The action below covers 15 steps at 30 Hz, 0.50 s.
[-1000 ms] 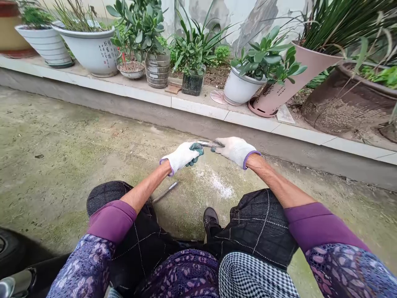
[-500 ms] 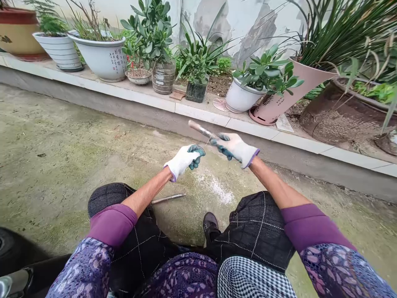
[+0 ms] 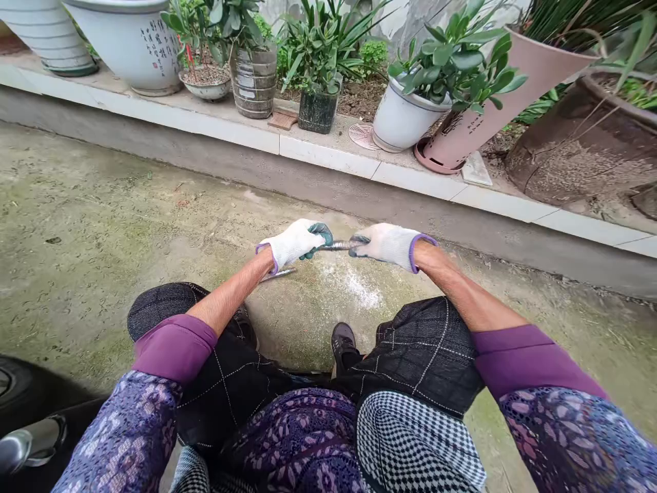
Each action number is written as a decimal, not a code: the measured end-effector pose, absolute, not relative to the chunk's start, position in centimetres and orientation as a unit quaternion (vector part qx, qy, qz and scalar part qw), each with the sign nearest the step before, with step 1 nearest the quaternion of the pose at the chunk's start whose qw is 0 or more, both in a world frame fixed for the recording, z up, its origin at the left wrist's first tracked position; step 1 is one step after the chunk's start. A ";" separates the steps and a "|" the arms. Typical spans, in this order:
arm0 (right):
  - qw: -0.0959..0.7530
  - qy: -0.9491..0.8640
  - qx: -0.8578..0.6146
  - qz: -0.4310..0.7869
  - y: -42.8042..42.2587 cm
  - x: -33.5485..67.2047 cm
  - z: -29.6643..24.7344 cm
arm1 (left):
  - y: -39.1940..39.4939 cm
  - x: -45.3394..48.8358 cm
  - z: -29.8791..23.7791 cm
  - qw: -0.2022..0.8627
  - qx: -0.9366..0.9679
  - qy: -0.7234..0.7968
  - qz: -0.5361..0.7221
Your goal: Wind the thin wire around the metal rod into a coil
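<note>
A short rod [image 3: 337, 245] with a silvery, ridged surface lies level between my two gloved hands. My left hand [image 3: 300, 241], in a white glove with green-coated fingers, is closed on the rod's left end. Around the right end are the fingers of my right hand [image 3: 384, 243], gloved the same way and slightly blurred. Both ends of the rod are hidden by the gloves. Below my left wrist, a second thin stick [image 3: 280, 274] with a greyish end rests on the concrete, partly covered by my arm and knee.
White powder [image 3: 359, 289] is scattered on the concrete ground [image 3: 128, 205] between my feet. A tiled ledge [image 3: 328, 156] ahead carries several potted plants, among them a white pot [image 3: 405, 120] and a pink pot [image 3: 477, 130]. Something dark with a metal cylinder [image 3: 33, 441] stands at lower left.
The rod has swung from a raised slant in my right hand to level. My left hand now holds its other end. The view has tipped downward.
</note>
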State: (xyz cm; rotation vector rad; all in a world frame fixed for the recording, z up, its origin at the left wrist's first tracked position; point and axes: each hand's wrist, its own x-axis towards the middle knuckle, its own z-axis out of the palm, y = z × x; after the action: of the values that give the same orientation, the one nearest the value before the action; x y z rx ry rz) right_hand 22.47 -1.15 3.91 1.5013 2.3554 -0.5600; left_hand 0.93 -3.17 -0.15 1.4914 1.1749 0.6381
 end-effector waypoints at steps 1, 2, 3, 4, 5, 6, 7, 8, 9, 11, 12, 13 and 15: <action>0.131 0.816 0.537 -0.170 -0.8 22.4 3.8 | -3.3 1.2 -0.2 0.544 0.619 0.494 0.276; 0.115 0.813 0.550 -0.149 -0.5 22.3 3.7 | -3.5 1.5 -0.1 0.552 0.608 0.493 0.287; 0.098 0.813 0.559 -0.129 -0.2 22.2 3.7 | -3.6 1.7 -0.1 0.559 0.594 0.493 0.301; 0.081 0.813 0.565 -0.112 -0.1 22.0 3.8 | -3.7 1.9 0.0 0.565 0.581 0.494 0.315; 0.066 0.815 0.567 -0.100 0.0 21.8 3.9 | -3.7 2.1 0.1 0.567 0.571 0.494 0.329; 0.055 0.817 0.567 -0.094 0.1 21.5 3.9 | -3.7 2.2 0.3 0.566 0.563 0.495 0.344; 0.044 0.819 0.565 -0.088 0.2 21.2 4.0 | -3.7 2.2 0.4 0.563 0.555 0.495 0.360; 0.032 0.821 0.563 -0.084 0.3 20.9 4.1 | -3.7 2.2 0.5 0.561 0.546 0.495 0.378; 0.020 0.824 0.560 -0.080 0.4 20.6 4.1 | -3.7 2.1 0.5 0.561 0.536 0.493 0.394; -0.009 0.829 0.553 -0.085 0.7 20.0 4.1 | -3.8 1.8 0.5 0.566 0.516 0.488 0.418; -0.024 0.830 0.549 -0.097 0.9 19.8 4.1 | -3.9 1.5 0.4 0.570 0.509 0.487 0.422; -0.039 0.829 0.545 -0.118 1.1 19.7 4.0 | -4.0 1.3 0.2 0.575 0.506 0.484 0.423; -0.064 0.817 0.546 -0.175 1.3 19.5 3.8 | -4.3 0.8 -0.1 0.584 0.508 0.475 0.419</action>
State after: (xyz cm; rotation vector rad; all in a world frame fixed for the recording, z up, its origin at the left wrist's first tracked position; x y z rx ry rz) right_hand 19.47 1.26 3.80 1.7887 2.6759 -0.5735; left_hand 0.82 -4.34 -0.07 1.1851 1.1095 0.9775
